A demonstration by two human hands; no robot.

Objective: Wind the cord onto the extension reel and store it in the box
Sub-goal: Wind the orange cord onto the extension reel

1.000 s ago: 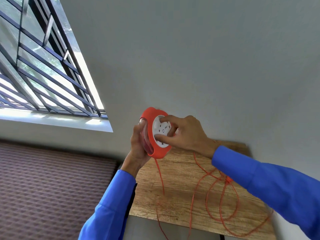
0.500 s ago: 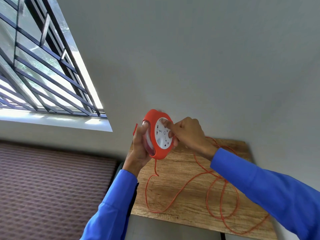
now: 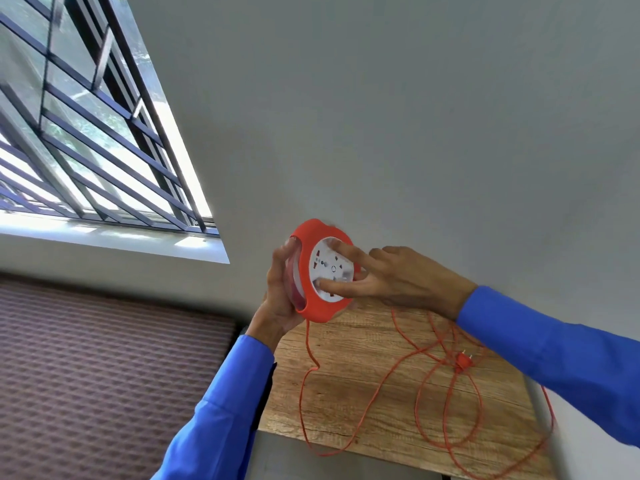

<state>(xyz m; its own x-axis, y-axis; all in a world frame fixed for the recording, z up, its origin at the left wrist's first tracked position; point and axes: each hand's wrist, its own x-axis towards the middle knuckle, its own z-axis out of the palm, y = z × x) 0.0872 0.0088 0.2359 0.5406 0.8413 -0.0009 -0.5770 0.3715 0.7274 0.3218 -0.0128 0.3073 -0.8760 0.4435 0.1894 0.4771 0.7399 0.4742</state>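
Nearest the camera, at lower centre and lower right of the frame, loose loops of the orange cord (image 3: pixel 446 403) lie spread over the wooden surface (image 3: pixel 346 386), one loop sagging past its near edge, and the plug (image 3: pixel 463 360) rests on the wood among the loops toward the right. From there one strand climbs to the orange reel (image 3: pixel 320 271), held clear above the surface at mid-frame. The left hand (image 3: pixel 278 289) is wrapped around the reel's rim and back, its fingers closed on the housing. The right hand (image 3: pixel 391 273) has its fingers (image 3: pixel 349 254) spread apart and pressed on the white socket face, apparently to turn it. To wind well, the left hand should probably keep the housing steady while the right turns the face evenly, letting the cord feed in without kinks or snagged loops. No box is in view.
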